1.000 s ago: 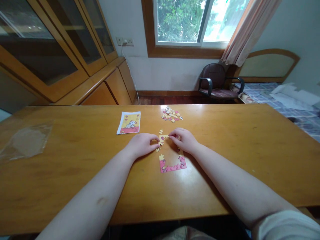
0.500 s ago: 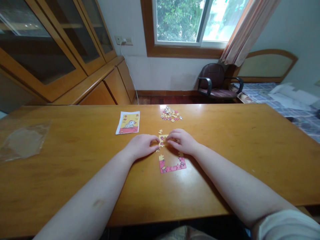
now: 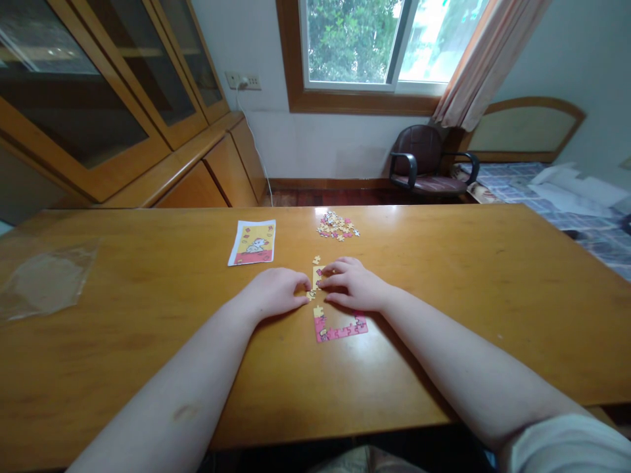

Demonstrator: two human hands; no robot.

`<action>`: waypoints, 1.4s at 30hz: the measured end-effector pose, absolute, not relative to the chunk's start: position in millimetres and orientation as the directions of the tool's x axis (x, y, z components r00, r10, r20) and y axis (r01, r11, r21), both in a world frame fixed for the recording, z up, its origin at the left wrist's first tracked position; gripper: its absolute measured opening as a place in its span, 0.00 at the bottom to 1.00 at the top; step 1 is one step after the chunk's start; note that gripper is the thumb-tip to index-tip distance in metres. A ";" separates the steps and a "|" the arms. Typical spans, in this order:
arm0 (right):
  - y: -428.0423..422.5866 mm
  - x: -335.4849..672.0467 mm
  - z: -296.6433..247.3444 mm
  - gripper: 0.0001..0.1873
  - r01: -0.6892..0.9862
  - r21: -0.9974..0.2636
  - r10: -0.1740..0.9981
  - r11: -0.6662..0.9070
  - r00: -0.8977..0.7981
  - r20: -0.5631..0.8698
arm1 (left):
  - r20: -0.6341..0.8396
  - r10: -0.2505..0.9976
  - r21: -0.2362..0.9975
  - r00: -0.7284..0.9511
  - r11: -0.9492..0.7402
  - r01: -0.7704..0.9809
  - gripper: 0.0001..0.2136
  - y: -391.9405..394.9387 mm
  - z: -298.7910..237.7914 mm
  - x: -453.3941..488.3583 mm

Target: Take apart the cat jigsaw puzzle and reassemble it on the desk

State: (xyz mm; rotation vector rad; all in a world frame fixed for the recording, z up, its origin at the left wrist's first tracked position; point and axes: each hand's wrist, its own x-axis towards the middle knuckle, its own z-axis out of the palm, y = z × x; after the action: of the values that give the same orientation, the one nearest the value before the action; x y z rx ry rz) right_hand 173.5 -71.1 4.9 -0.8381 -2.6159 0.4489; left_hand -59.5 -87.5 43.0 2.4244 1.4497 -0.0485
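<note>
A partly joined jigsaw puzzle (image 3: 340, 334) lies on the table, its pink lower edge in a row and its yellow upper left part (image 3: 316, 276) between my hands. My left hand (image 3: 279, 290) has thumb and index finger at a small yellow puzzle piece (image 3: 311, 295) at the puzzle's left side. Over the upper part my right hand (image 3: 357, 284) rests with its fingers apart, covering the puzzle's right side. One loose yellow piece (image 3: 316, 260) lies just above the frame.
A heap of loose pieces (image 3: 338, 225) lies near the table's far edge. To the left are a picture card (image 3: 254, 243) and a clear plastic bag (image 3: 46, 279). Beyond the wooden table (image 3: 444, 341) stand an office chair (image 3: 419, 157) and a glass-door cabinet (image 3: 148, 131).
My left hand has shifted slightly down and left to the small yellow piece. My right hand has moved slightly down, its fingers more spread over the puzzle.
</note>
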 end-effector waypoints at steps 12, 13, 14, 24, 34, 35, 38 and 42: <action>-71.9 171.6 5.8 0.15 0.474 -0.415 0.601 0.777 -0.755 0.262 | -0.134 0.896 0.169 0.423 -0.400 0.901 0.11 -96.4 47.9 -48.9; -71.7 171.4 5.8 0.14 0.463 -0.417 0.594 0.782 -0.758 0.271 | -0.141 0.899 0.164 0.414 -0.391 0.906 0.11 -96.8 47.3 -47.8; -71.5 171.4 5.9 0.12 0.451 -0.419 0.585 0.788 -0.761 0.281 | -0.152 0.901 0.161 0.407 -0.384 0.909 0.11 -96.9 46.4 -46.8; -75.2 170.1 11.1 0.13 0.390 -0.424 0.518 0.817 -0.819 0.245 | -0.172 0.921 0.132 0.350 -0.330 0.935 0.10 -95.7 50.1 -48.9; -70.2 173.1 6.3 0.13 0.419 -0.451 0.580 0.788 -0.749 0.320 | -0.236 0.925 0.118 0.299 -0.278 0.953 0.11 -97.5 47.1 -45.0; -69.6 173.5 5.5 0.13 0.416 -0.454 0.583 0.788 -0.741 0.332 | -0.240 0.919 0.128 0.314 -0.291 0.948 0.10 -97.7 47.7 -46.7; -68.1 174.0 3.7 0.12 0.408 -0.464 0.586 0.786 -0.730 0.351 | -0.237 0.918 0.131 0.317 -0.293 0.947 0.11 -98.9 48.7 -50.4; -66.9 173.7 2.6 0.11 0.402 -0.469 0.585 0.786 -0.730 0.354 | -0.253 0.930 0.086 0.268 -0.254 0.963 0.11 -100.2 47.2 -48.9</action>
State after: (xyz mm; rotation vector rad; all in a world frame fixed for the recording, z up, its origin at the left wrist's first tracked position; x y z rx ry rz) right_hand 173.7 -66.9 2.6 -0.7370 -2.4842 0.5005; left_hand -48.9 -100.2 47.2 2.3145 1.7632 -0.2209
